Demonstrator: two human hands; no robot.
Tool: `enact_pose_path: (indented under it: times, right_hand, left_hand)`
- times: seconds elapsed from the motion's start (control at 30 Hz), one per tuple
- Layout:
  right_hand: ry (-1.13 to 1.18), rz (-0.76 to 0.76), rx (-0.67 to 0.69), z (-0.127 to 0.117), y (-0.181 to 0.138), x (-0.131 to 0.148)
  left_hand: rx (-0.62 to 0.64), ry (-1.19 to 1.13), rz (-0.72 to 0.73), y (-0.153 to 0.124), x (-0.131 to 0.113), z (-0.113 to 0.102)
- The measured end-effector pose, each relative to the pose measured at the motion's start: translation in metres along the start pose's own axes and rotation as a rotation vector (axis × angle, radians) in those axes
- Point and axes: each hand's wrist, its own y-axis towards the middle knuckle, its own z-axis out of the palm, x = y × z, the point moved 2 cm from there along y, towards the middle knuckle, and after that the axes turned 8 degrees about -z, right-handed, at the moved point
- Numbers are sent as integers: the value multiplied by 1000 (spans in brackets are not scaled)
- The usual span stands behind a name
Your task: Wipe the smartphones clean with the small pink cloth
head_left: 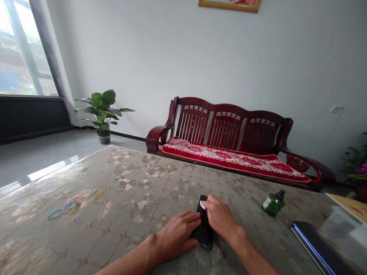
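Observation:
A dark smartphone [204, 225] lies on the patterned tablecloth [132, 229] in front of me. My left hand [180, 233] grips its left side, fingertips over the dark face and thumb close to the near end. Curled closed, my right hand [219, 214] presses on the phone's upper right part. A small whitish patch shows at its fingertips; whether it is a held scrap or a nail, I cannot tell. The palm side of the right hand is hidden.
Several coloured bands [70, 206] lie at the left. On the right are a green pump bottle [273, 203], a dark flat stack [321, 244] and a clear plastic box [344, 225]. Beyond the table are a wooden bench [223, 122] and a potted plant [103, 110].

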Motion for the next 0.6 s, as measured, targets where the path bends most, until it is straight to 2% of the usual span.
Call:
enact_pose_path:
  times: [0.1,0.33,0.6]
  right_hand:
    - [-8,-16,-14,1,2,5]
    - [-35,56,-35,6,23,-4]
    - [56,-55,-22,-2,-3,6]
  left_hand:
    - [-11,-1,13,1,-2,0]
    - [-31,9,10,1,-1,4]
    - [-18,2,2,2,-3,3]
